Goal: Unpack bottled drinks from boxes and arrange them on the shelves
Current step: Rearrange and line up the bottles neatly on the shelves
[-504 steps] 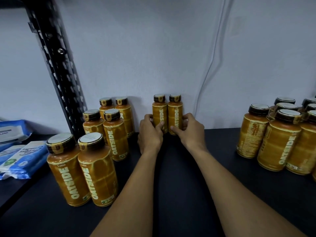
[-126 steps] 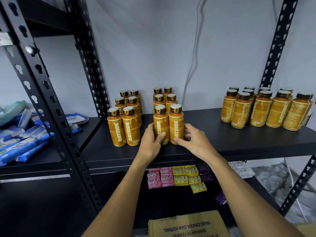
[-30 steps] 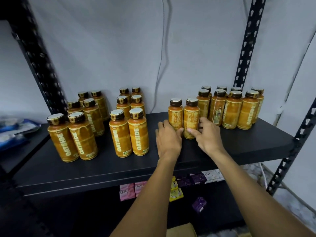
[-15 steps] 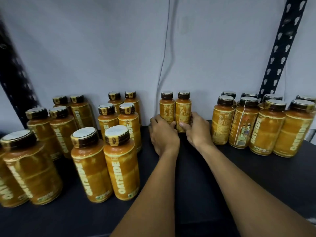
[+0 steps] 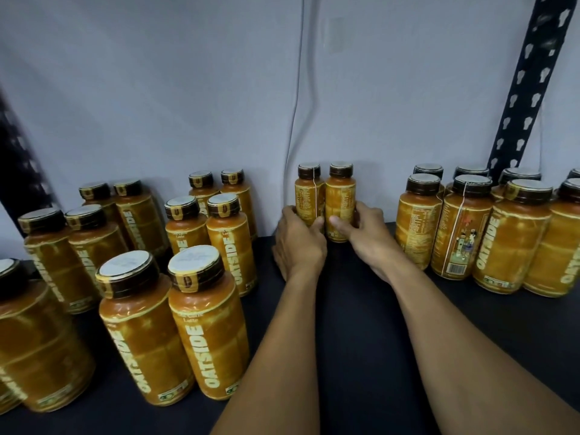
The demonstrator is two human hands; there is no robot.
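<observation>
Gripping a touching pair at the shelf's rear edge by the wall: left hand curled round left bottle, right hand round right bottle; open lane between flanking bottle groups.

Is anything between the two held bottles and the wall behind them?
Nothing visible. The left hand and right hand hold the two bottles close to the wall; a thin cable hangs just left of them.

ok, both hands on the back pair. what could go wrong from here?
Pushed back, the back pair could pinch the white cable against the wall. On withdrawal, the left forearm could clip the front bottle beside it; the right hand sits close to the right cluster.
</observation>
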